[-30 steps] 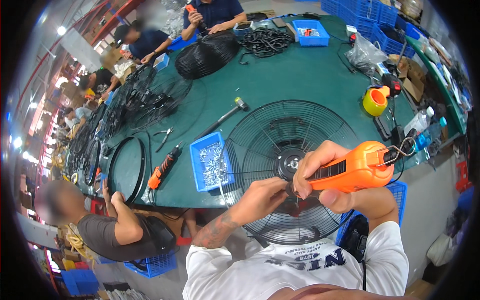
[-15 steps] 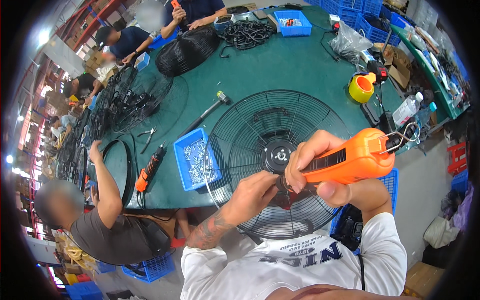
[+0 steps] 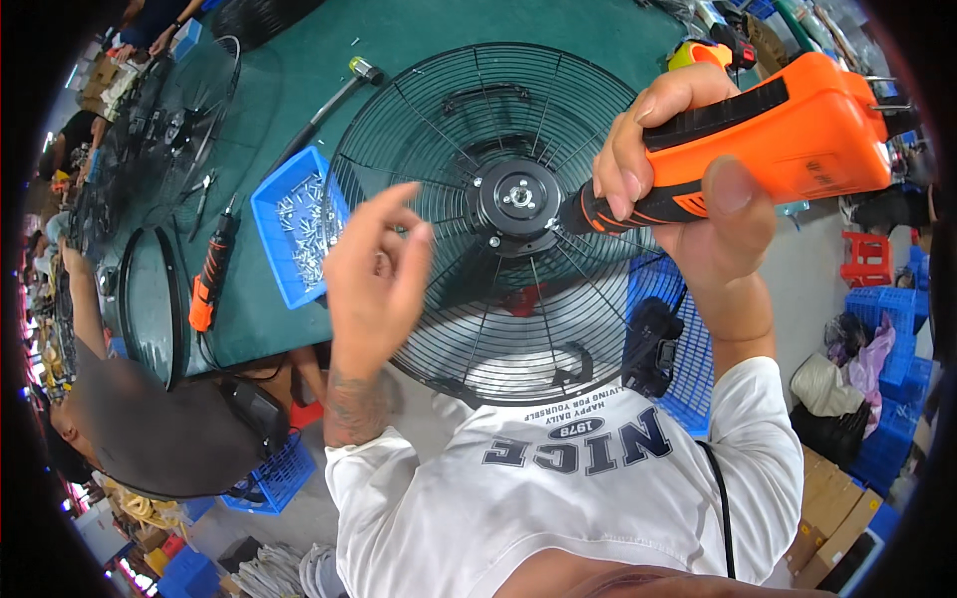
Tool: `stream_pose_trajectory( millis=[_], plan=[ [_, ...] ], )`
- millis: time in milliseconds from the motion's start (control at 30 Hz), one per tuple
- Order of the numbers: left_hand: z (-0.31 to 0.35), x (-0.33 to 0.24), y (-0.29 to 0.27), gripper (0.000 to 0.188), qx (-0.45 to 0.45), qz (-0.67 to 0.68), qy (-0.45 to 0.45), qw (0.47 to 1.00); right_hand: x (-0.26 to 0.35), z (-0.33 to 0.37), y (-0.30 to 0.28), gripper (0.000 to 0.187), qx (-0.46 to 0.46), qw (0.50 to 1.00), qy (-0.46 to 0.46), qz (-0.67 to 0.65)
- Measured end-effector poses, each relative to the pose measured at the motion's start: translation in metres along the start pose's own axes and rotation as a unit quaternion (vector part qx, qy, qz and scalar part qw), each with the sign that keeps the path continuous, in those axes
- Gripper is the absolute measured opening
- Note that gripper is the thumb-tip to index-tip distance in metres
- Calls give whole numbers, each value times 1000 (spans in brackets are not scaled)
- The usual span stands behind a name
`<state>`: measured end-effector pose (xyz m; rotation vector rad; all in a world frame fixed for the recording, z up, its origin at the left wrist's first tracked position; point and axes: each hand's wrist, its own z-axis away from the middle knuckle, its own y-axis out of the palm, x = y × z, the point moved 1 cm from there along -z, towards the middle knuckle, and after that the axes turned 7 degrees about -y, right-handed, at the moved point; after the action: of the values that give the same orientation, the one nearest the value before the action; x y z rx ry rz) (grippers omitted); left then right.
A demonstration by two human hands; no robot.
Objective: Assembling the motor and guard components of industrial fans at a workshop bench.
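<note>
gripping an orange screwdriver [image 3: 778,145], the right hand [image 3: 710,234] holds its nose by a screw [image 3: 551,224] at four o'clock on the black fan guard [image 3: 516,221], which overhangs the worktop [image 3: 324,50]. the left hand [image 3: 379,279] is empty at nine o'clock, fingers loosely parted. the guard looks light but stiff, best held by its rim; the screwdriver, probably heavier, by its handle.

This is a factory workshop. Left of the fan guard [image 3: 488,334], the green surface [image 3: 439,20] carries a hammer [image 3: 316,122], a power screwdriver [image 3: 207,277] and a tray of screws [image 3: 267,227]; a co-worker [image 3: 169,429] is farther left, plastic crates [image 3: 890,302] right.
</note>
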<state>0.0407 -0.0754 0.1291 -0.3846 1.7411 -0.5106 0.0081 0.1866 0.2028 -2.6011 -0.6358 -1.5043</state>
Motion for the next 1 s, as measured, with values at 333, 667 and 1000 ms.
stream_pose_trajectory(
  millis=[333,667,1000],
  plan=[
    [-6,43,-13,45,-12,282,-150,948,-29,15,-11,50,-28,1000,11,-4],
    [-8,46,-14,37,-38,316,-146,937,-28,23,-14,62,-56,997,46,27],
    [-5,44,-15,30,-33,330,-163,929,-34,16,-31,63,-141,985,93,-12]
  ],
)
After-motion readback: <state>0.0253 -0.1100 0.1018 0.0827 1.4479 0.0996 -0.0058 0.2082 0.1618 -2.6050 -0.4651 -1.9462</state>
